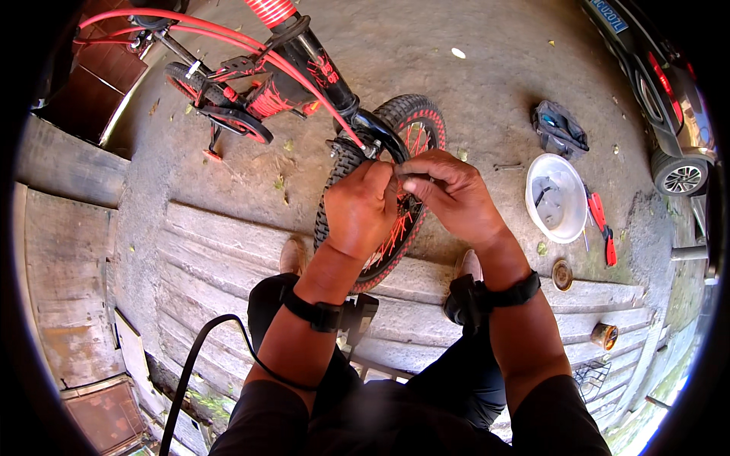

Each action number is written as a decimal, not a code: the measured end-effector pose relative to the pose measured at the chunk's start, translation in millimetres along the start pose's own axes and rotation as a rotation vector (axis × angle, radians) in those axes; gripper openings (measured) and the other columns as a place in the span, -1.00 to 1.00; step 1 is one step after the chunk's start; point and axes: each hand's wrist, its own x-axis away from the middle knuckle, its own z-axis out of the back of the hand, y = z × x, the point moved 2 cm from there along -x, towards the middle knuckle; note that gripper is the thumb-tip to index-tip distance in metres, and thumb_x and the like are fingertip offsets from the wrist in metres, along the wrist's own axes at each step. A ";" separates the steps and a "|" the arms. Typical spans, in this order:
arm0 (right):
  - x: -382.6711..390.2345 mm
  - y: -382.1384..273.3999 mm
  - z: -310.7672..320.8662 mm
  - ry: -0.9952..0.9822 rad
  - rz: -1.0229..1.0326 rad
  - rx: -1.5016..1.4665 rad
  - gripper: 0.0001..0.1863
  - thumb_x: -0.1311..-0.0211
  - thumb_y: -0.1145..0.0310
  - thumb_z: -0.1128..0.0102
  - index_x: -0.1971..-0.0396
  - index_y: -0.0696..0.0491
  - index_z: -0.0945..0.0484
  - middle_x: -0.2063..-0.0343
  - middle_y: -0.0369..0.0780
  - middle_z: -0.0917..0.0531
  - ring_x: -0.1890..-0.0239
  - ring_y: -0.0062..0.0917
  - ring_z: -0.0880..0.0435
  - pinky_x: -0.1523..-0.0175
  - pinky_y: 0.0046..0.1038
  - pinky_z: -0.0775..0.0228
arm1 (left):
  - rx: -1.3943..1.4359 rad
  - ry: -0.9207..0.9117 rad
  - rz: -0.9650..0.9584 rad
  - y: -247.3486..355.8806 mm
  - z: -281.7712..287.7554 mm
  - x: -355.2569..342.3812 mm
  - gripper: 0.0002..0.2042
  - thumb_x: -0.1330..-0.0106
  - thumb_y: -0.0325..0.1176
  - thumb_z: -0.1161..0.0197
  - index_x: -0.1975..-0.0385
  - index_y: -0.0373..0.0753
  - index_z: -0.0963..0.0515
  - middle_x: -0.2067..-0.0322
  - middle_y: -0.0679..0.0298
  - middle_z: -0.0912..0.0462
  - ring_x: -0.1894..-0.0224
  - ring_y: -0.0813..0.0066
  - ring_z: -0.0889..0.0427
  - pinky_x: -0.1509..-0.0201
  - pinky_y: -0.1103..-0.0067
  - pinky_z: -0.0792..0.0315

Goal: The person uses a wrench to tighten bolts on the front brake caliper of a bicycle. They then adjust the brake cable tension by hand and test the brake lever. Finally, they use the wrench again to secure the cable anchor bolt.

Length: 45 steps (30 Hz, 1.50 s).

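Ridged concrete [220, 232] beneath bicycle wheel [393, 237]

At my twelve o'clock I have a tyre [399, 110] of rough, knobbly rubber and a glossy, metal-looking fork [380, 129]; at two, a bag [559, 129] of matt cloth; at three, a smooth plastic tub [564, 228]; toward eight, rough, matt, concrete-like slabs [217, 270]

Head-worn fisheye, looking down, close range
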 end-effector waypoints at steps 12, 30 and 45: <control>-2.2 4.0 -17.6 0.130 -0.429 -0.544 -0.87 -0.48 0.40 -0.07 0.20 0.10 -0.58 0.29 -0.26 -0.68 0.45 -0.62 -0.69 0.42 -0.63 -0.41 | 0.169 0.075 0.169 -11.7 -2.9 12.2 -0.94 -0.31 -0.48 -0.30 0.30 -0.24 -0.54 0.54 0.22 -0.62 0.56 0.49 -0.58 0.46 0.49 -0.46; -22.9 8.8 -29.1 0.081 -0.356 -0.713 -0.86 -0.45 0.36 -0.13 0.21 0.12 -0.58 0.47 -0.32 -0.59 0.47 -0.62 -0.58 0.32 -0.54 -0.46 | 0.696 0.017 0.492 -19.8 20.7 -18.0 -0.91 -0.41 -0.46 -0.26 0.33 -0.27 -0.51 0.56 0.50 -0.48 0.54 0.81 -0.36 0.51 0.73 -0.28; -28.5 8.7 -29.8 0.116 -0.343 -0.704 -0.86 -0.43 0.37 -0.14 0.22 0.14 -0.58 0.48 -0.32 -0.59 0.48 -0.62 -0.56 0.31 -0.54 -0.44 | 0.757 -0.066 0.552 -22.1 18.0 -23.3 -0.94 -0.39 -0.48 -0.27 0.21 -0.28 -0.59 0.51 0.50 -0.54 0.51 0.83 -0.40 0.47 0.75 -0.30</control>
